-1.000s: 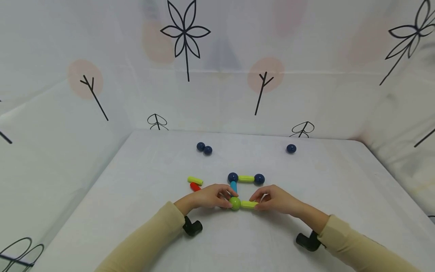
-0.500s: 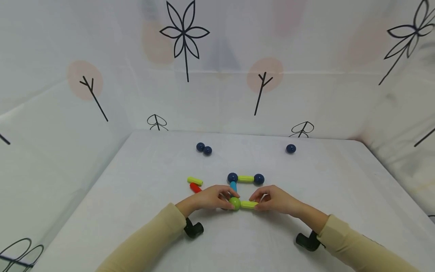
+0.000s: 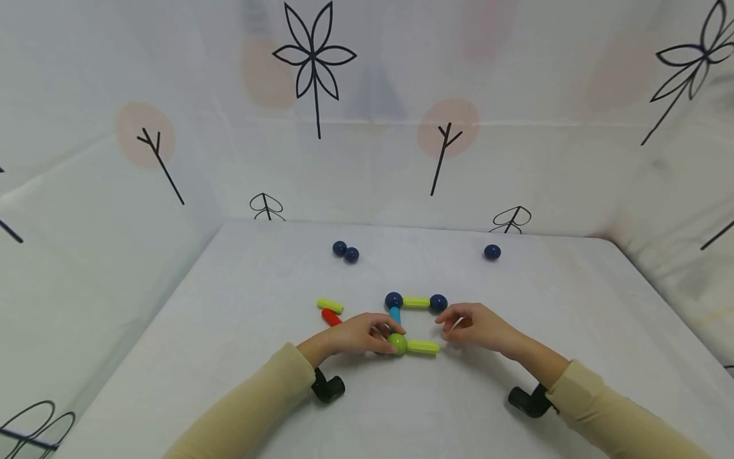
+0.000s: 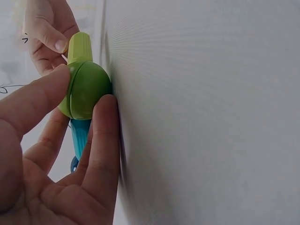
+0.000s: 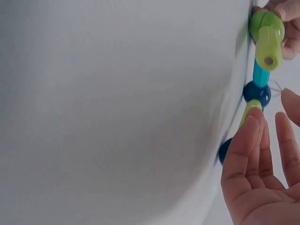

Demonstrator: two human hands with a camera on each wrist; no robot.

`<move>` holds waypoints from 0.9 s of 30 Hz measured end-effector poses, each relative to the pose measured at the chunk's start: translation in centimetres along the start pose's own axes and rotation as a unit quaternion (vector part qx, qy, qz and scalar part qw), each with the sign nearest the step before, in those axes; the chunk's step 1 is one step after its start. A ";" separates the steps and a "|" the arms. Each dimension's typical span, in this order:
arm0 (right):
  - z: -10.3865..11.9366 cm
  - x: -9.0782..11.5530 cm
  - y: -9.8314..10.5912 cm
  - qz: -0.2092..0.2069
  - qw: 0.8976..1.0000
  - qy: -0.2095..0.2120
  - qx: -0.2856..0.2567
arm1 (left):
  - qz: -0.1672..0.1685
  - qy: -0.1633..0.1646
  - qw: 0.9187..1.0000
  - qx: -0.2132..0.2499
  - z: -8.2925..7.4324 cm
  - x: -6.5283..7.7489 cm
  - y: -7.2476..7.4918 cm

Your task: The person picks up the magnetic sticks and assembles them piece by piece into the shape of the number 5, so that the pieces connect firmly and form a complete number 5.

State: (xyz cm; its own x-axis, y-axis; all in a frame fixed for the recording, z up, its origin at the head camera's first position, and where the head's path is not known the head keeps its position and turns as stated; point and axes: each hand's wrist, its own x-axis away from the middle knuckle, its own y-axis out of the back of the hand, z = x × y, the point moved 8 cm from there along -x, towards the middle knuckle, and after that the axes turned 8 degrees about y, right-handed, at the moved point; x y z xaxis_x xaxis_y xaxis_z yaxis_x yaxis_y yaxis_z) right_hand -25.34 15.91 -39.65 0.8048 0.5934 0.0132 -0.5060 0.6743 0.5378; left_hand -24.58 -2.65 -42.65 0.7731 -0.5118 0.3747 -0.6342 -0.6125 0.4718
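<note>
My left hand (image 3: 360, 334) pinches a green ball (image 3: 398, 344) between thumb and fingers; the left wrist view shows fingertips on both sides of the ball (image 4: 89, 91). A yellow-green stick (image 3: 423, 347) sticks out to the right from this ball, its end showing a round dark spot in the right wrist view. Behind, a light blue stick (image 3: 395, 315) joins the ball to a dark blue ball (image 3: 394, 300). Another yellow-green stick (image 3: 416, 303) runs from there to a second dark blue ball (image 3: 438, 303). My right hand (image 3: 480, 328) holds nothing, fingers loosely bent, just right of the structure.
Left of the structure lie a loose yellow-green stick (image 3: 330, 306) and a red stick (image 3: 331, 317), the latter partly hidden by my left hand. Farther back are two dark blue balls (image 3: 346, 252) side by side and a single dark blue ball (image 3: 492, 252) to the right.
My right hand has let go of the front yellow-green stick and moved right and slightly back. The left hand stays at the green ball.
</note>
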 end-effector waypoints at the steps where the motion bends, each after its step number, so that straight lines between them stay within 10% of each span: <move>1: -0.1 0.0 0.3 -0.006 1.000 -0.003 0.001 | 0.000 -0.001 1.000 0.000 0.0 0.0 0.0; 27: -5.5 -0.5 7.2 -0.117 0.990 -0.076 0.027 | -0.003 -0.005 1.000 -0.002 -0.1 0.2 0.0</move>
State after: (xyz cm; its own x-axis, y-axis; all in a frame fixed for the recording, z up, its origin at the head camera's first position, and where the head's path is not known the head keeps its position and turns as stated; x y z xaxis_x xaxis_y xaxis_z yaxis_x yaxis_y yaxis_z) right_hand -31.08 22.88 -40.40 0.9372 0.3487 0.0073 -0.2868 0.7585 0.5852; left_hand -24.47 -2.70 -42.47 0.7766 -0.5143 0.3638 -0.6296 -0.6137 0.4765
